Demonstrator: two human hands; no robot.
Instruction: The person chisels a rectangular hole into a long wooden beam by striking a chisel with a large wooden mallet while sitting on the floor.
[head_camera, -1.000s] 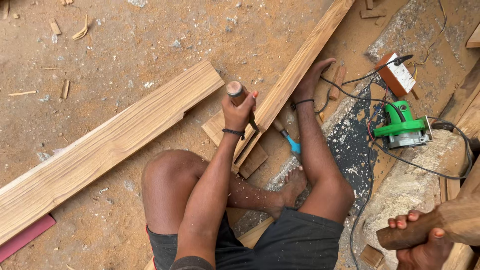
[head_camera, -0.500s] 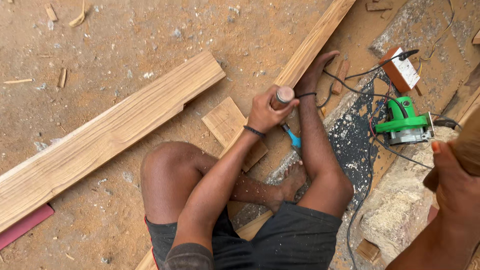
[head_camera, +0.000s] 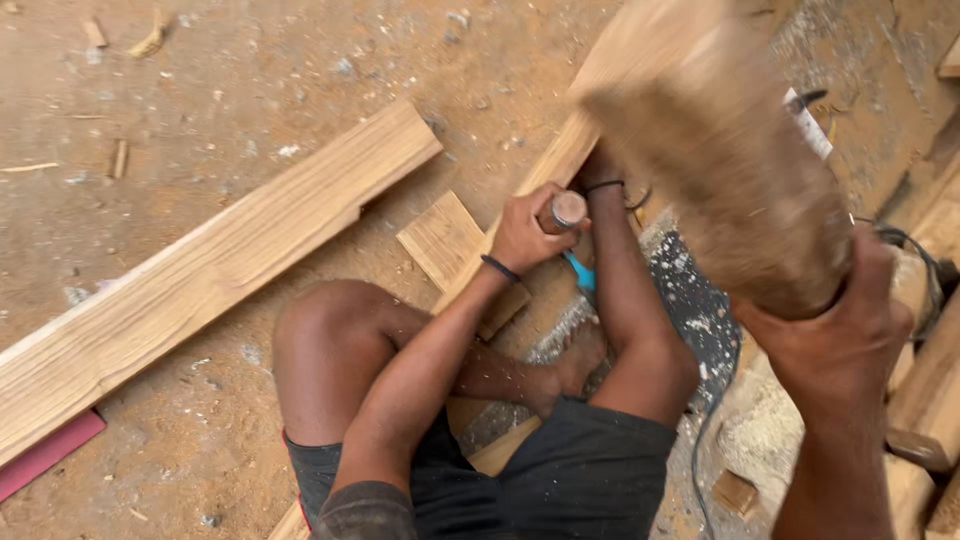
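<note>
The right hand (head_camera: 835, 335), fingers curling tight round a big blurry wooden mallet (head_camera: 715, 150), is hovering up and right of the round-topped brown chisel (head_camera: 568, 211) in a co-worker's hand (head_camera: 522, 236)

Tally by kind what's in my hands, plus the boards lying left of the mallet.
Mallet: 1, in the right hand
Chisel: 1, in the left hand
Long planks: 2, the second running beside the chisel
Short board: 1
Total: 5
</note>
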